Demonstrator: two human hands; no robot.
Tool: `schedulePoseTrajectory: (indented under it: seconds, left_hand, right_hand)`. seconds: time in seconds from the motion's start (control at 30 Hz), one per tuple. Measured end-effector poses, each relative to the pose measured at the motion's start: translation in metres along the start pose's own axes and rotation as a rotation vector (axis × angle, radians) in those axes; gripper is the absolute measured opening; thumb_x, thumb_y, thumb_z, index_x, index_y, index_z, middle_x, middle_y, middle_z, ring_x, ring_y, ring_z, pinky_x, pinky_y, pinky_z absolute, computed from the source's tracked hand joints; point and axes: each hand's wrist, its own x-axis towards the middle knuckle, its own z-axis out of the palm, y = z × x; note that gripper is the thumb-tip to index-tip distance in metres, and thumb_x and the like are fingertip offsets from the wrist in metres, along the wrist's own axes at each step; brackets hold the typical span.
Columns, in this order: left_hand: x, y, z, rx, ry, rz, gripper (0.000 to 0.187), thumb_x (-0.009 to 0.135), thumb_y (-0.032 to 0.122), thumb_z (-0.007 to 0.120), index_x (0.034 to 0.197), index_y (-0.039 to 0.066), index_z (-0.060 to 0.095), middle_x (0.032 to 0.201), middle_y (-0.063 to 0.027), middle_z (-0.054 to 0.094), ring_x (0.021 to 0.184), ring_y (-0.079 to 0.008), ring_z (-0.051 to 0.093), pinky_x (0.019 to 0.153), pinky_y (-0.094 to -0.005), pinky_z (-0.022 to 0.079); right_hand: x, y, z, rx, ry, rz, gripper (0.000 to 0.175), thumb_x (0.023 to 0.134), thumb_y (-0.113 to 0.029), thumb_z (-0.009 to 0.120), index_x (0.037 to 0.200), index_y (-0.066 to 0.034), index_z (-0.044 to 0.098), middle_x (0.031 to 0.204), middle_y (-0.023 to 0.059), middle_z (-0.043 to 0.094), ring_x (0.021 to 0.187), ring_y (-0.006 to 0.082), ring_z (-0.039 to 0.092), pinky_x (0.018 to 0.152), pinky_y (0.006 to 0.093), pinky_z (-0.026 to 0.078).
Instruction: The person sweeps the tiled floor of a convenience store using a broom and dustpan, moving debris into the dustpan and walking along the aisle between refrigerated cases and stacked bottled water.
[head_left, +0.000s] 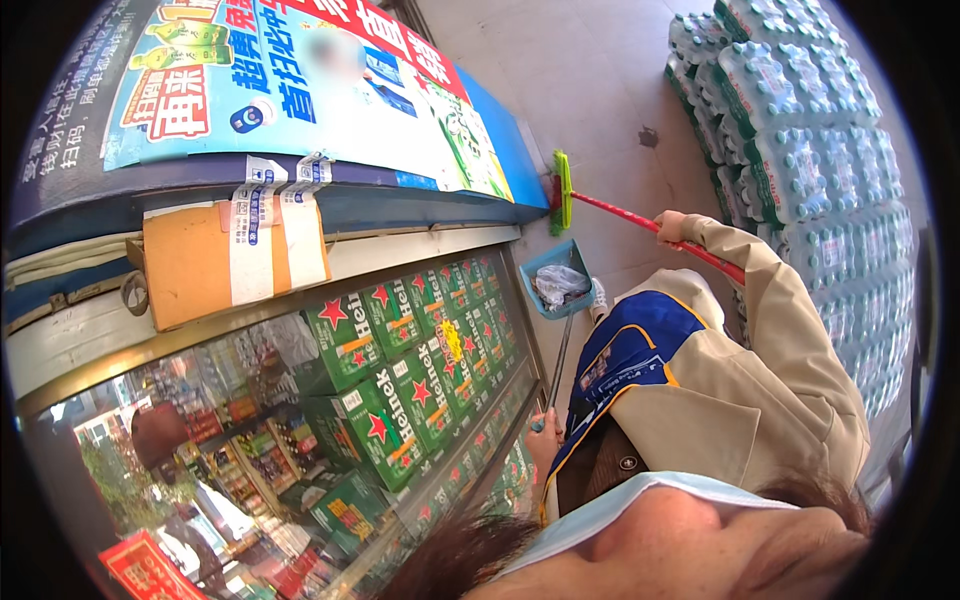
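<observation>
My right hand (670, 227) grips the red handle (622, 213) of a broom. Its green broom head (565, 193), with green and red bristles, is on the tiled floor beside the foot of a blue wall panel. Lower in the view, my left hand (546, 439) is closed around the upper end of a grey dustpan pole (560, 356). The blue dustpan (534, 262) at the pole's far end rests by my shoe (599, 294). Inside lies a crumpled clear plastic bag (558, 283), with some darker debris beside it.
Shrink-wrapped packs of bottled water (810, 172) are stacked at the right. Along the left runs a shop window (480, 435) with Heineken cartons (390, 405) behind it. A taped cardboard piece (195, 262) hangs over the ledge. A dark stain (648, 136) marks the floor tiles (600, 97).
</observation>
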Motion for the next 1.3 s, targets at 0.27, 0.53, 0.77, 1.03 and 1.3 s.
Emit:
schedulePoseTrajectory:
  seconds: [0.27,0.53,0.77,1.03,1.3]
  left_hand:
    - [0.098,0.029,-0.046,0.182,-0.292,0.133,0.023,0.091,0.023,0.063,0.079,0.005,0.058,0.054,-0.0010,0.052,0.042,-0.0062,0.045,0.040,-0.0221,0.035]
    - [0.167,0.069,-0.038,0.323,-0.538,0.194,0.022,0.089,0.025,0.065,0.082,0.004,0.060,0.055,-0.0007,0.054,0.043,-0.0057,0.046,0.041,-0.0220,0.037]
    - [0.190,0.085,-0.022,0.412,-0.609,0.190,0.022,0.089,0.025,0.066,0.082,0.005,0.060,0.057,-0.0001,0.054,0.043,-0.0049,0.045,0.040,-0.0212,0.036]
    - [0.190,0.096,-0.021,0.430,-0.648,0.151,0.020,0.088,0.025,0.067,0.082,0.007,0.060,0.057,0.0006,0.054,0.043,-0.0041,0.044,0.040,-0.0206,0.036]
    - [0.182,0.085,-0.036,0.408,-0.592,0.120,0.023,0.089,0.024,0.066,0.079,0.006,0.057,0.057,0.0001,0.051,0.043,-0.0051,0.044,0.040,-0.0223,0.036]
  right_hand:
    - [-0.076,-0.009,0.088,-0.073,0.302,0.112,0.030,0.079,-0.003,0.049,0.109,-0.0048,0.052,0.073,0.0169,0.064,0.059,0.0284,0.065,0.052,0.0404,0.051]
    - [-0.228,0.048,0.217,0.528,0.398,0.359,0.058,0.078,-0.015,0.063,0.132,-0.0097,0.044,0.091,0.0163,0.066,0.087,0.0307,0.065,0.079,0.0407,0.051]
    - [-0.300,0.153,0.365,0.757,0.516,0.454,0.053,0.074,-0.018,0.070,0.121,-0.0029,0.052,0.098,0.0134,0.063,0.093,0.0236,0.060,0.085,0.0330,0.046]
    - [-0.228,0.228,0.377,1.889,0.188,0.698,0.023,0.087,-0.008,0.050,0.066,-0.0088,0.042,0.051,-0.0005,0.047,0.043,0.0101,0.049,0.042,0.0233,0.042]
    - [-0.124,0.107,0.244,2.015,-0.065,0.269,0.010,0.088,-0.013,0.053,0.079,-0.0075,0.052,0.063,0.0017,0.058,0.051,0.0140,0.056,0.045,0.0248,0.048]
